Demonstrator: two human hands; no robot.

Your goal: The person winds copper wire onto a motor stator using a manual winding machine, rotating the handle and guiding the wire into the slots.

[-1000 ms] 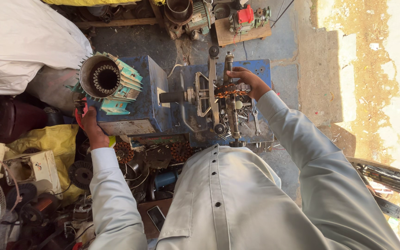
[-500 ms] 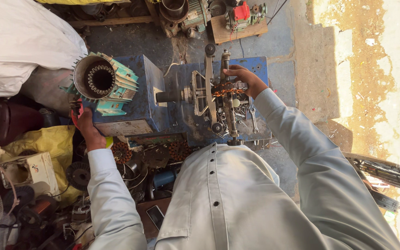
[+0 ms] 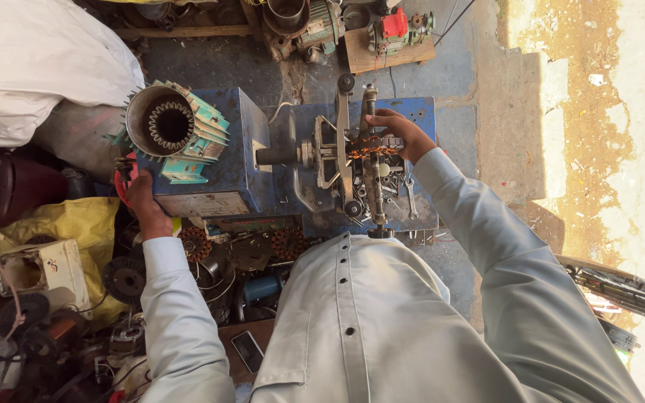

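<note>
A blue coil winding machine (image 3: 240,149) stands in front of me. Its metal winding frame (image 3: 337,157) carries a copper wire coil (image 3: 371,145). My right hand (image 3: 401,133) grips the coil on the frame. A teal finned motor stator (image 3: 173,130) lies on top of the blue machine at the left. My left hand (image 3: 142,201) is closed on a red-handled tool (image 3: 119,183) at the machine's left edge, just below the stator.
A white sack (image 3: 31,67) lies at the far left and a yellow bag (image 3: 76,224) below it. Motor parts and rotors (image 3: 195,242) crowd the floor by my knees. A wrench (image 3: 410,198) and bolts lie under the frame. Motors on a wooden board (image 3: 390,37) stand behind.
My left hand has stayed at the machine's left edge on the red-handled tool. My right hand remains on the copper coil. The view has shifted slightly.
</note>
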